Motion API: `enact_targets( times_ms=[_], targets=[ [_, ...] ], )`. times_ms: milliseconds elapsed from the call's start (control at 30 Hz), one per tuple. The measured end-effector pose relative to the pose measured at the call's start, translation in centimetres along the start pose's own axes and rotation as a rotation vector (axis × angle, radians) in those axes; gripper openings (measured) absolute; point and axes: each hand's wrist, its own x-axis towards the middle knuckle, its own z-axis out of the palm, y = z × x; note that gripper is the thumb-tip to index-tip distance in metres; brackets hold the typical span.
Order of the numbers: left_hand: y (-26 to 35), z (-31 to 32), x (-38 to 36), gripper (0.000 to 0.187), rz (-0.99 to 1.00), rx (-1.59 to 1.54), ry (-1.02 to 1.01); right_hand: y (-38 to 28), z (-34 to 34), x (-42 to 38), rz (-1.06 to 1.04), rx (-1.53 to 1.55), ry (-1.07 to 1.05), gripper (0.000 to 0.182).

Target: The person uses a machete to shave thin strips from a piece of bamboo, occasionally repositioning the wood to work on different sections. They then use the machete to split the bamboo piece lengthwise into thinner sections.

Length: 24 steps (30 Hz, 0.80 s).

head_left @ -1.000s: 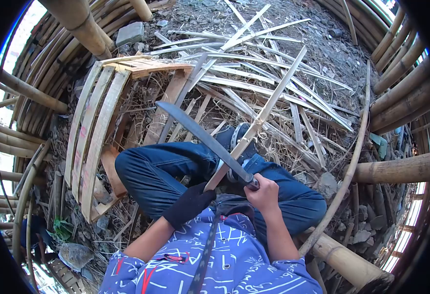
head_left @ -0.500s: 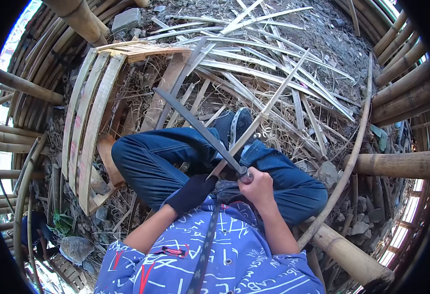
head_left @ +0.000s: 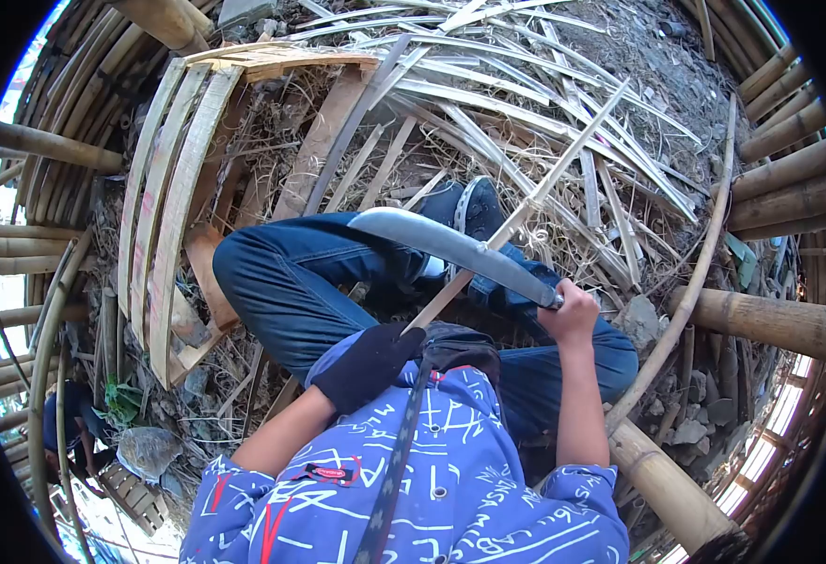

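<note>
My left hand (head_left: 369, 365), in a black glove, is closed on the lower end of a long bamboo strip (head_left: 563, 167). The strip slants up and to the right across my legs. A machete (head_left: 446, 244) is in my bare right hand (head_left: 571, 315), its handle mostly hidden by the fingers. The broad blade points left and crosses the strip near its middle. A pale curled shaving (head_left: 481, 247) shows where blade and strip meet.
Several split bamboo strips (head_left: 488, 99) lie heaped ahead of my feet among curly shavings. To the left stands a slatted wooden crate (head_left: 161, 179). Thick bamboo poles (head_left: 756, 320) reach in from the right. Another person (head_left: 74, 423) is at the lower left.
My right hand has moved right and slightly up with the machete, and the blade has turned to lie flatter across the strip. My left hand still grips the strip's end.
</note>
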Motion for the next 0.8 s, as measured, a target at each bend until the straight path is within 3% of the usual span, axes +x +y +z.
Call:
enact_targets(
  times_ms=[33,67,267,333,567,633,767,800],
  targets=[
    [0.7,-0.4,0.1,0.022,-0.134,-0.092,-0.054,0.3,-0.1,-0.1,0.005,-0.015,0.003,0.019],
    [0.4,-0.1,0.1,0.022,-0.135,-0.094,-0.056,0.4,-0.1,-0.4,0.03,-0.018,-0.006,0.019],
    [-2.7,1.5,1.4,0.018,-0.014,0.002,0.069,-4.1,-1.8,-2.7,0.027,0.136,-0.16,0.02],
    [-2.8,1.6,1.7,0.029,0.051,-0.067,0.175,-6.0,-1.4,-3.1,0.033,0.204,-0.183,0.02],
    [-2.6,1.2,1.3,0.015,0.142,0.178,0.127,-9.9,-1.4,-1.9,0.134,0.234,-0.225,0.034],
    [-2.4,1.5,1.3,0.017,0.325,0.351,0.196,-9.9,-1.3,-2.0,0.046,0.311,-0.199,0.032],
    [-2.1,2.1,1.2,0.02,0.353,0.301,0.213,-8.3,-0.7,-0.8,-0.019,0.178,-0.129,0.022],
    [-1.8,2.0,0.6,0.019,0.281,0.246,0.189,-6.9,-0.2,-0.3,0.016,0.166,-0.093,0.017]
  ],
)
